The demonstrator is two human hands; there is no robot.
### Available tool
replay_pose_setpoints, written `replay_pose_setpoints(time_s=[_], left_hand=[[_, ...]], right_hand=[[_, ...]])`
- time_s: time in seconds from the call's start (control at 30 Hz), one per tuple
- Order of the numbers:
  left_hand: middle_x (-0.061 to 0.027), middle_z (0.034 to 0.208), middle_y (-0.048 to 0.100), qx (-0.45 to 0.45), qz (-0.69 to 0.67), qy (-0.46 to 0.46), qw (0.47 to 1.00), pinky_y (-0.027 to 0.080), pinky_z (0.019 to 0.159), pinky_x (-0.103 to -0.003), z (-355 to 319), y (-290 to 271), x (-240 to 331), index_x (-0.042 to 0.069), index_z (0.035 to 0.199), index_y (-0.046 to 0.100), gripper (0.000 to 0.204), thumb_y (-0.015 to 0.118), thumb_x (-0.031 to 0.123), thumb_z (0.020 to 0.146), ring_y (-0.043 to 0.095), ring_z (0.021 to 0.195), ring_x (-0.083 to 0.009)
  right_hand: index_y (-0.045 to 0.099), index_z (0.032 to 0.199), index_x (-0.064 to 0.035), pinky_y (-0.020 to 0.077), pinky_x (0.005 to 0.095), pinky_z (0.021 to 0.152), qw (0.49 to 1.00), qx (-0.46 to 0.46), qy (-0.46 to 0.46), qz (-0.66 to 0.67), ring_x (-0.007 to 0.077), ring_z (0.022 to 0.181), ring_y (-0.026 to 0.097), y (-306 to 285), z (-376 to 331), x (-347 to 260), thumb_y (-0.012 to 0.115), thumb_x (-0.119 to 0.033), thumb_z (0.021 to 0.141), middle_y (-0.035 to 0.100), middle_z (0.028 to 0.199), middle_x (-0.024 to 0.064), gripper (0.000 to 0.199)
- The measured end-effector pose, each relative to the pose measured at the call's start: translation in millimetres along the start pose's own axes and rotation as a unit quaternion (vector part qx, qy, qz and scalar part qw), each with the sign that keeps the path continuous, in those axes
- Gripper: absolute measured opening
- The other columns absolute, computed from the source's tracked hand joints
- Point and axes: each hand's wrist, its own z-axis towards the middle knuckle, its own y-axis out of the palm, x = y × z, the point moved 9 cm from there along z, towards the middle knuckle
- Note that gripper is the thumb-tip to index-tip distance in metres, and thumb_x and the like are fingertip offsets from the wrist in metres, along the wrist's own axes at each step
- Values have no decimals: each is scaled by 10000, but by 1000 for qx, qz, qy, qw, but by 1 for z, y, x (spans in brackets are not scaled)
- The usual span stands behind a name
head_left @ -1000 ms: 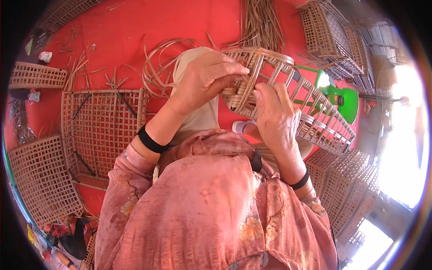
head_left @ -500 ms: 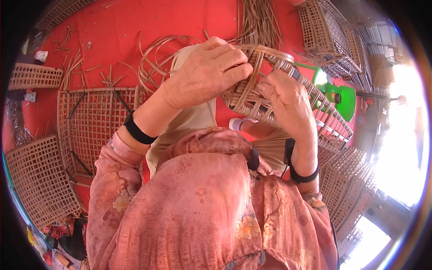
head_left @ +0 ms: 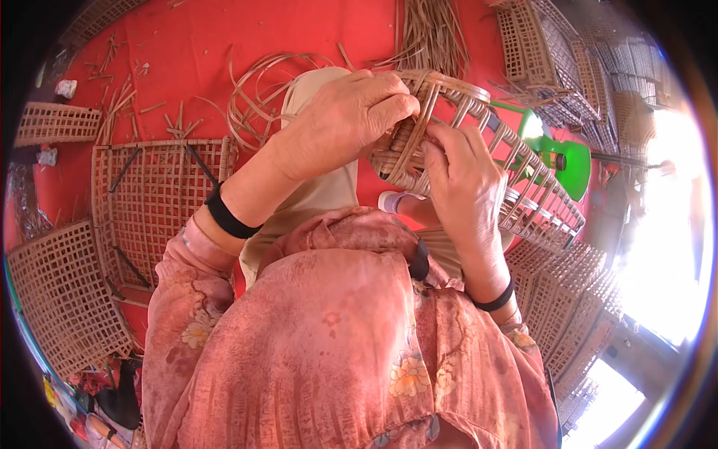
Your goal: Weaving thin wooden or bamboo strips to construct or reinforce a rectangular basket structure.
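A long narrow basket of woven cane slants across my lap, its near end raised between my hands. My left hand is closed, with its bent fingers gripping the rounded upper end of the basket. At the same corner my right hand pinches the wrapped cane bars with thumb and forefinger. What lies under the left fingertips is hidden. A looped, thickly wound cane rim and open lattice sides show between and beyond the hands.
Red cloth covers the floor. Coiled cane strips lie beyond my left hand, and a strip bundle lies at the top. Lattice panels stand to the left, stacked baskets to the right, beside a green plastic object.
My right hand has turned and shifted slightly left, its thumb and forefinger now at the wrapped bars. The left hand keeps its hold, its fingers a little lower.
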Motion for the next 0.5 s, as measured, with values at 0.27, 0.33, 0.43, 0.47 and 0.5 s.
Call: replay_pose_setpoints(time_s=[0.27, 0.33, 0.43, 0.47, 0.5], left_hand=[[-81, 830, 577, -135, -96, -58, 984, 503, 695, -404, 11, 5, -11, 58, 926, 569, 205, 708, 27, 777, 616, 785, -306], [-82, 813, 556, -174, -111, -69, 976, 497, 712, -407, 13, 7, -15, 58, 921, 560, 206, 710, 29, 783, 610, 793, -308], [-72, 808, 542, -218, -130, -63, 965, 485, 722, -409, 14, 12, -14, 66, 913, 552, 157, 673, 32, 818, 599, 782, -295], [-62, 805, 539, -239, -147, -85, 956, 472, 717, -409, 12, 16, -16, 76, 907, 546, 132, 650, 34, 837, 593, 780, -284], [-52, 801, 537, -274, -155, -117, 942, 459, 711, -409, 7, 23, -20, 85, 901, 540, 110, 627, 36, 855, 587, 777, -272]], right_hand=[[657, 1007, -81, 535, 423, 616, 995, -61, 17, 83, 334, 728, 660, 1, 7, 12, 671, -121, 894, 639, 874, 121, 120], [666, 946, -48, 521, 434, 660, 987, -92, 21, 127, 355, 748, 659, 3, 12, 16, 657, -111, 898, 654, 857, 140, 80], [669, 911, -18, 512, 415, 666, 973, -129, 52, 183, 351, 751, 661, 7, 15, 21, 660, -101, 889, 660, 824, 152, 87], [669, 911, -18, 512, 415, 666, 973, -130, 51, 183, 351, 751, 661, 6, 16, 21, 660, -101, 889, 660, 824, 152, 87], [672, 905, -5, 511, 400, 661, 961, -152, 71, 221, 333, 733, 665, 9, 15, 23, 661, -101, 883, 661, 799, 156, 99]])
